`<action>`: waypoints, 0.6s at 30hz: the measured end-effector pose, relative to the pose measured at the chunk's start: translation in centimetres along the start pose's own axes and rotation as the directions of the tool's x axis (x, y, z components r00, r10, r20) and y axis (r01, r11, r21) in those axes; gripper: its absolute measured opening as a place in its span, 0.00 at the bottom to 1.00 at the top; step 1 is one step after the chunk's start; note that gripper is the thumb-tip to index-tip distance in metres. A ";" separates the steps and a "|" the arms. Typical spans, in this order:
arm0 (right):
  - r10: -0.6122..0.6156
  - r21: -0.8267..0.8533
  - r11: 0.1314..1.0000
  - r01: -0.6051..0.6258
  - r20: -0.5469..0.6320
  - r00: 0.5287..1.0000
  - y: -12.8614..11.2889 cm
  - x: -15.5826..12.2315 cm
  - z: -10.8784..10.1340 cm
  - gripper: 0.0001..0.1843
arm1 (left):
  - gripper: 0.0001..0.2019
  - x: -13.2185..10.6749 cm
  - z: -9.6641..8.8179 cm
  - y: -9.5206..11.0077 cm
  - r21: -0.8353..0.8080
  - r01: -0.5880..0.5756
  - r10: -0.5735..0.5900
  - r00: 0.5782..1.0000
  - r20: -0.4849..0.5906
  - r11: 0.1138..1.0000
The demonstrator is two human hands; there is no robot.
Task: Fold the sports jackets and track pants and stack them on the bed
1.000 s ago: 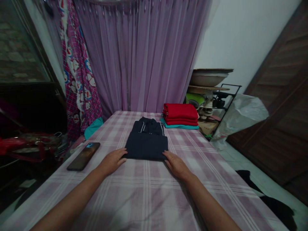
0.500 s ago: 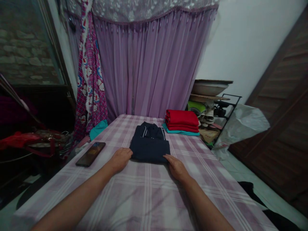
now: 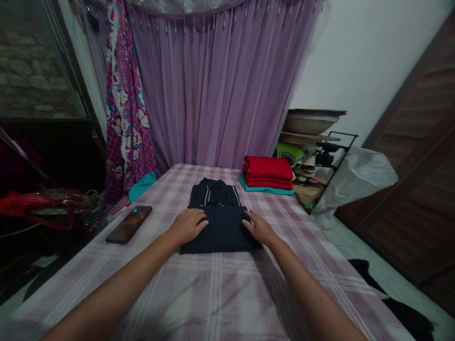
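Note:
A folded dark navy garment (image 3: 221, 228) with thin white stripes lies in the middle of the plaid pink-and-white table (image 3: 220, 289). My left hand (image 3: 186, 226) rests flat on its left side, fingers stretched out. On the garment's right side lies my right hand (image 3: 258, 227), also flat with fingers spread. Neither hand grips anything.
A stack of folded red clothes on a teal one (image 3: 268, 174) sits at the table's far right. A dark phone (image 3: 129, 224) lies near the left edge. Purple curtains (image 3: 220, 85) hang behind. A black rack (image 3: 320, 151) and a white bag (image 3: 355, 175) stand to the right.
Both hands moved from the garment's near corners forward onto its top. The garment now lies closer to me on the table.

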State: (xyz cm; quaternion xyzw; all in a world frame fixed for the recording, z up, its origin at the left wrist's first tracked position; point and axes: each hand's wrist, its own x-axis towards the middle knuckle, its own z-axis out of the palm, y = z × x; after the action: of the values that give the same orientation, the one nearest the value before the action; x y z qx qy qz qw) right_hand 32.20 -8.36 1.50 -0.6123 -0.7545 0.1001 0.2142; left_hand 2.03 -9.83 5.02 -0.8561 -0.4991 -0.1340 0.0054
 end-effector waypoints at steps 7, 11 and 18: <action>0.000 -0.138 0.990 0.015 0.109 0.994 -2.2 3.5 4.1 0.31 | 0.31 3.2 6.2 -0.2 0.062 0.267 -0.271 0.960 0.074 0.962; 0.018 -0.124 0.992 0.000 0.145 0.989 -1.5 3.8 4.8 0.31 | 0.31 2.9 7.5 -0.5 0.073 0.297 -0.302 0.951 0.064 0.952; -0.130 -0.191 0.974 0.119 -0.043 0.991 -4.6 4.2 3.2 0.30 | 0.30 2.9 7.4 -0.3 0.088 0.287 -0.291 0.956 0.045 0.954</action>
State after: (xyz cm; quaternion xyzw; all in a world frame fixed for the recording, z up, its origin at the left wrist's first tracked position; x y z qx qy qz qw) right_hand 26.08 -4.97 1.39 -0.5837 -0.7913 -0.0022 0.1817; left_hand 4.78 -6.15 -1.45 -0.7765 -0.6238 -0.0884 0.0061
